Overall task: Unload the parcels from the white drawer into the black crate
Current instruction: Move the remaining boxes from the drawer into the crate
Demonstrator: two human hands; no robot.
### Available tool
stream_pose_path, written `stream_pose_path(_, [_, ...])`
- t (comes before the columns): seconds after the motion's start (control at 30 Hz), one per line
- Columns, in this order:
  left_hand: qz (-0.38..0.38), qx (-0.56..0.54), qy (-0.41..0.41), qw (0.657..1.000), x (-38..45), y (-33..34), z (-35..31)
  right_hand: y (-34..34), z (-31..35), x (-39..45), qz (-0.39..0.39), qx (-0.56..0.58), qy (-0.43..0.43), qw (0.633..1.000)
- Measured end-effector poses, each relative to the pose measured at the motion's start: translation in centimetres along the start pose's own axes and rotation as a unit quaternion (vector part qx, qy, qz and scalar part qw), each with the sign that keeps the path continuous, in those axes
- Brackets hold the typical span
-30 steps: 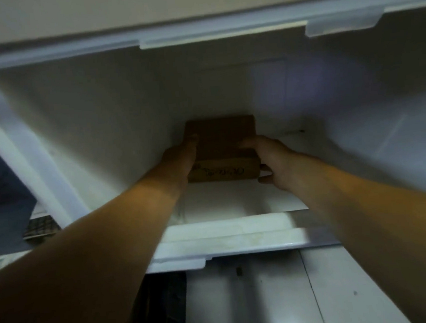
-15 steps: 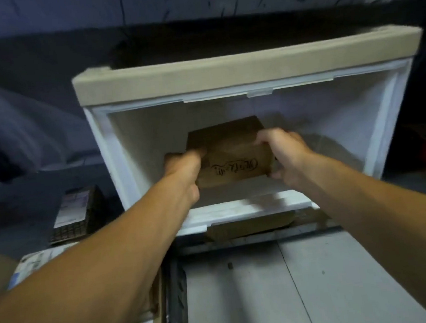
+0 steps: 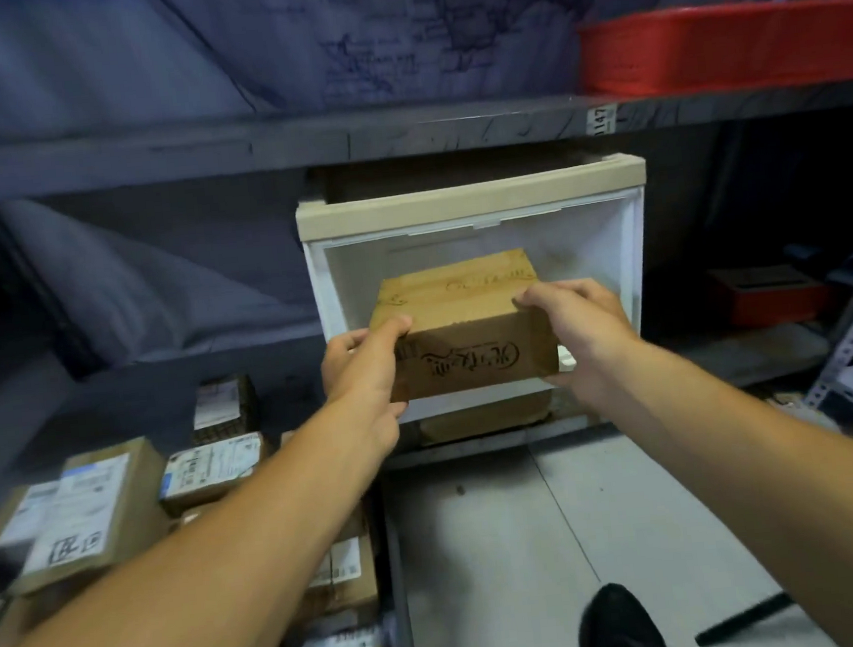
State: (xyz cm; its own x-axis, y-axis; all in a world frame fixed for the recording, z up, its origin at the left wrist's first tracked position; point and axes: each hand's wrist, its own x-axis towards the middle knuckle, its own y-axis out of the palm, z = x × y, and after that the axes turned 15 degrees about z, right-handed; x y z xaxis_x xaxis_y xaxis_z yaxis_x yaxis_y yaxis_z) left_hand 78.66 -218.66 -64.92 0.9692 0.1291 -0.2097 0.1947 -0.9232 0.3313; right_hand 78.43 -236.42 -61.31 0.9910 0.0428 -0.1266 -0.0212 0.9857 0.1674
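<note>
The white drawer (image 3: 474, 247) sits under the dark shelf (image 3: 264, 144). In front of the drawer's opening a brown parcel (image 3: 466, 330) is held, left hand (image 3: 366, 364) and right hand (image 3: 582, 333) each in a curled grip on its ends. Labelled parcels (image 3: 210, 466) lie left of the drawer.

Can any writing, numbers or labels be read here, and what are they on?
"1147": small white tag on the grey shelf edge.
Black handwriting on the brown parcel held by left hand and right hand: illegible scrawl.
Labels on the parcels at left: too blurred.
Print on the blue sheet: too faint, seemingly mirrored.
</note>
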Motion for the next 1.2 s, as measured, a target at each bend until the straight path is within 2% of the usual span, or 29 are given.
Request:
stream_pose_path(0.2, [-0.018, -0.002, 0.012, 1.0, -3.8, -2.8, -1.2, 1.8, -1.9, -3.6, 0.007, 0.074, 0.038, 0.997])
stream_pose_path(0.37, [-0.039, -0.069, 0.007, 0.997, -4.7, -3.5, -2.4, 3.4, -1.9, -4.0, 0.008, 0.101, 0.04, 0.994])
stream_pose_path(0.5, [-0.016, -0.152, -0.004, 0.988, -4.6, -3.0, -2.7, 4.4, -2.4, -3.6, 0.025, 0.106, 0.032, 0.994])
stream_pose_path(0.6, [-0.038, -0.184, -0.016, 0.982, -4.6, -2.3, -2.2, 5.5, -2.8, -3.7, 0.045, 0.101, 0.028, 0.993])
stream_pose_path(0.7, [-0.05, -0.173, -0.023, 0.983, -4.7, -1.7, -2.2, 6.3, -3.1, -4.1, 0.056, 0.094, 0.027, 0.994])
stream_pose_path(0.9, [-0.022, -0.136, -0.029, 0.99, -4.4, -2.4, -2.8, 5.8, -3.7, -4.6, 0.102, 0.066, 0.058, 0.991])
stream_pose_path(1.1, [-0.042, -0.089, -0.027, 0.995, -3.6, -4.4, -3.9, 3.3, -3.3, -3.2, 0.011, 0.048, 0.054, 0.997])
stream_pose_path(1.2, [-0.02, -0.059, -0.032, 0.998, -3.1, -5.3, -4.4, 2.9, -3.2, -2.9, 0.075, 0.069, 0.078, 0.992])
